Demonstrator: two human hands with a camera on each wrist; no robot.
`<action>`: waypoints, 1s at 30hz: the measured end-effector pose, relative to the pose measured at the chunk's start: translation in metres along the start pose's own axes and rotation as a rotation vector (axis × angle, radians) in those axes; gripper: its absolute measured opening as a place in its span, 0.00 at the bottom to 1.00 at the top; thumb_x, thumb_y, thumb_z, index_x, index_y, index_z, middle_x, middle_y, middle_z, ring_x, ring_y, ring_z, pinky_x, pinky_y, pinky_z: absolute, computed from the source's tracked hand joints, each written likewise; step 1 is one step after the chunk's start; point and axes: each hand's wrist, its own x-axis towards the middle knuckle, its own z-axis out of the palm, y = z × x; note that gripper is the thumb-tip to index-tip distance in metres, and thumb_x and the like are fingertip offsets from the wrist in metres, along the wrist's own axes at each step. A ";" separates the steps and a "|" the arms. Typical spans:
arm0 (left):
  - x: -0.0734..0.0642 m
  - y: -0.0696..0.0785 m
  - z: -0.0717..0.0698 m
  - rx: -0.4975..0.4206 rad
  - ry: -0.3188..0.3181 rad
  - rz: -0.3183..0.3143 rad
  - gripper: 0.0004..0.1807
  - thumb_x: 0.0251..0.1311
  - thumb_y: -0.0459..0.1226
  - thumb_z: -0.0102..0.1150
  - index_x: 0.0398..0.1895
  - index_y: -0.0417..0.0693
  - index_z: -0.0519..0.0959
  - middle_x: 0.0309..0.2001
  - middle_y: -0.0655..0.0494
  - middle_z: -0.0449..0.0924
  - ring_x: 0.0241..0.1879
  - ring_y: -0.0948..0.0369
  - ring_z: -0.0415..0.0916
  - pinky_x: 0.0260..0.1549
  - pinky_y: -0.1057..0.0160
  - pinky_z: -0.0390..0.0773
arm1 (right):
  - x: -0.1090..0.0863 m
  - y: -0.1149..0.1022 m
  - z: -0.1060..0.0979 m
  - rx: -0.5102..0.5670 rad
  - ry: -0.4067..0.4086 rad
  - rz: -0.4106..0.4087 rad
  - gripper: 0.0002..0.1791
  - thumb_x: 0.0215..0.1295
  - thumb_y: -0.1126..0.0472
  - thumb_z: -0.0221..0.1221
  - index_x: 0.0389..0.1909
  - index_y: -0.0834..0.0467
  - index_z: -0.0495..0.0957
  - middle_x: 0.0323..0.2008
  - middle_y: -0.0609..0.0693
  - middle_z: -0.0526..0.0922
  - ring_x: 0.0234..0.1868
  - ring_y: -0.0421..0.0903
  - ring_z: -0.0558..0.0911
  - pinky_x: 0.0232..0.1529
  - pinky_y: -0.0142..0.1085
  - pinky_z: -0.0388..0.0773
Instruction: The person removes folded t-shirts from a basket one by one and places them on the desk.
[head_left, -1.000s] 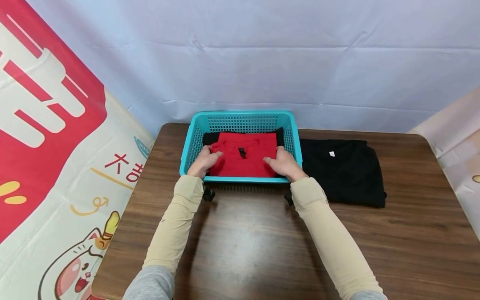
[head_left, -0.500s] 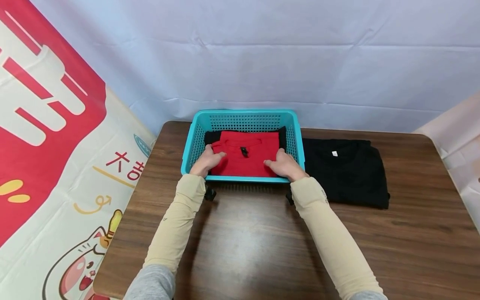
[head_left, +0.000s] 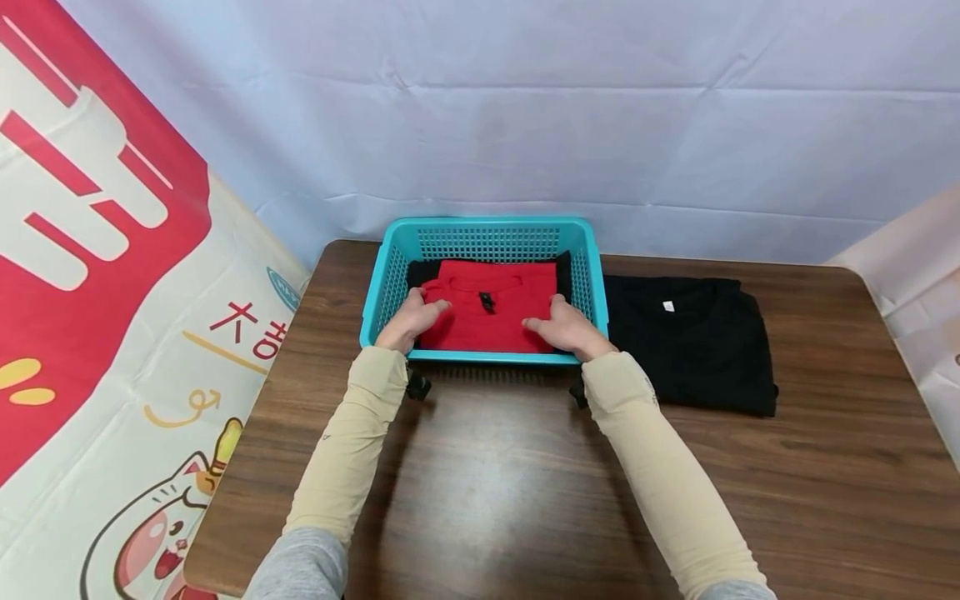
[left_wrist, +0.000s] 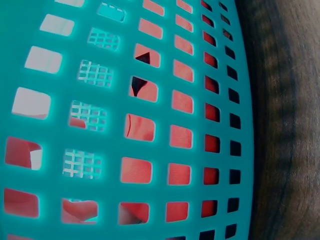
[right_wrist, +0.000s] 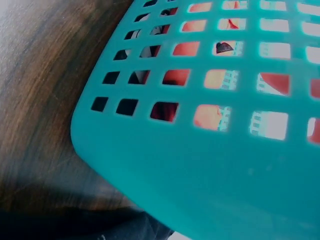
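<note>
In the head view, a folded red T-shirt [head_left: 495, 321] with a dark neck label lies in a turquoise plastic basket [head_left: 480, 358], over black cloth [head_left: 564, 275] that shows at its edges. My left hand [head_left: 410, 319] reaches over the front rim and holds the shirt's left side, thumb on top. At the right side my right hand [head_left: 572, 327] grips it likewise, thumb lying on the red cloth. The other fingers are mostly hidden. Both wrist views look through the basket's perforated wall [left_wrist: 160, 105], with red fabric [left_wrist: 136, 170] behind the holes.
A folded black T-shirt [head_left: 686, 350] with a white label lies on the wooden table [head_left: 480, 492], right beside the basket. A pale curtain [head_left: 525, 142] hangs behind the table, and a printed red and white cloth [head_left: 112, 250] hangs at the left.
</note>
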 end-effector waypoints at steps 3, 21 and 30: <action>0.000 0.000 0.000 -0.023 0.006 0.001 0.40 0.69 0.47 0.49 0.75 0.45 0.42 0.76 0.47 0.45 0.72 0.49 0.48 0.71 0.49 0.56 | 0.000 0.000 0.000 0.025 -0.001 0.003 0.50 0.70 0.47 0.51 0.75 0.64 0.30 0.77 0.60 0.38 0.76 0.62 0.45 0.72 0.56 0.54; 0.007 -0.002 0.003 0.003 -0.056 0.036 0.26 0.70 0.44 0.49 0.70 0.52 0.62 0.72 0.49 0.55 0.70 0.50 0.53 0.68 0.48 0.61 | 0.002 0.002 -0.001 0.111 0.002 -0.065 0.38 0.73 0.52 0.48 0.74 0.62 0.43 0.75 0.61 0.47 0.73 0.60 0.52 0.71 0.55 0.56; 0.006 -0.002 0.003 -0.014 -0.051 0.048 0.23 0.69 0.42 0.52 0.65 0.50 0.67 0.69 0.49 0.59 0.67 0.50 0.56 0.66 0.49 0.64 | 0.002 0.002 -0.002 0.165 -0.003 -0.070 0.36 0.73 0.54 0.49 0.74 0.62 0.45 0.74 0.61 0.48 0.73 0.60 0.52 0.71 0.55 0.57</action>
